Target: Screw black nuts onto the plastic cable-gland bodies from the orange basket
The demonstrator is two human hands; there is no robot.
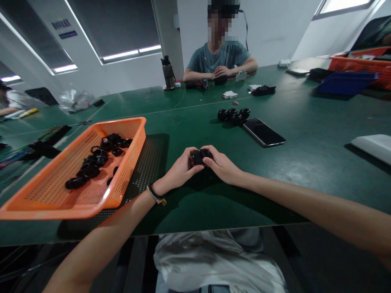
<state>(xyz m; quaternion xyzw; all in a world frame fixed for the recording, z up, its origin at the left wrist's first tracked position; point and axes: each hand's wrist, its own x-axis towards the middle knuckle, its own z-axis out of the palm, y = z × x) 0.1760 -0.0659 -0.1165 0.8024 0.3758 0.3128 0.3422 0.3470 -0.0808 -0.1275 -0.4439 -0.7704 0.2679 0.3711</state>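
Both of my hands meet over the green table in front of me. My left hand and my right hand together grip a small black round part between the fingertips. An orange mesh basket sits to the left, close to my left forearm, with several loose black ring-shaped parts inside. A small cluster of black round parts stands on the table beyond my hands.
A dark phone lies face up right of that cluster. Across the table sits another person with hands on small parts. A dark bottle, a blue tray, an orange bin and a white object lie around.
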